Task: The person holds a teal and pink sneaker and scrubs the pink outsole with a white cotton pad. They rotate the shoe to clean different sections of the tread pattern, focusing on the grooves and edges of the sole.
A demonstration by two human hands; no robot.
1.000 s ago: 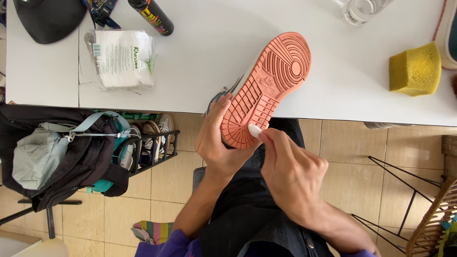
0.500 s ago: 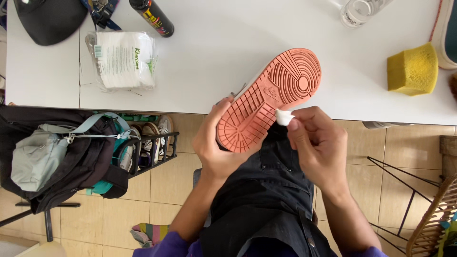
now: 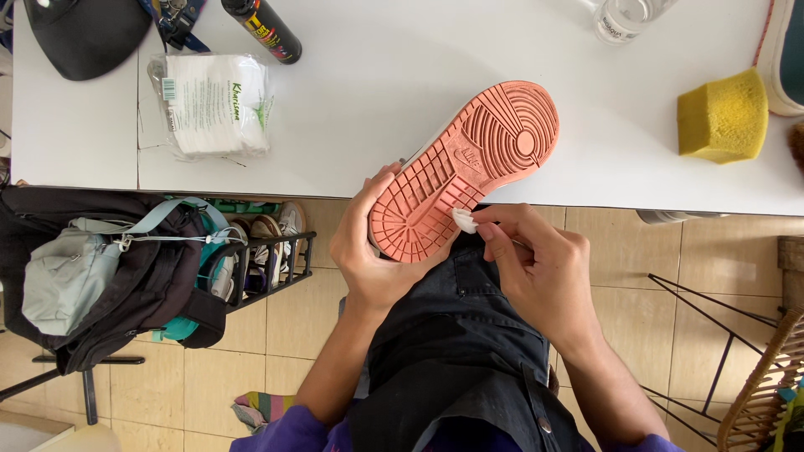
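Observation:
A sneaker with a salmon-pink ridged sole (image 3: 469, 163) is turned sole-up over the front edge of the white table (image 3: 377, 92). My left hand (image 3: 373, 251) grips its heel end from the left and below. My right hand (image 3: 536, 268) pinches a small white wipe (image 3: 463, 220) and presses it against the lower right edge of the sole, near the heel. Both forearms come up from the bottom of the view over dark trousers.
On the table lie a plastic pack of white wipes (image 3: 213, 105), a dark spray can (image 3: 264, 29), a black cap (image 3: 84, 33), a clear bottle (image 3: 624, 17) and a yellow sponge (image 3: 722, 115). Bags (image 3: 100, 276) and a shoe rack (image 3: 268, 251) stand at the left.
The shoe has shifted right and a little up. My right hand with the wipe moved right along the sole's edge, then back down towards the heel.

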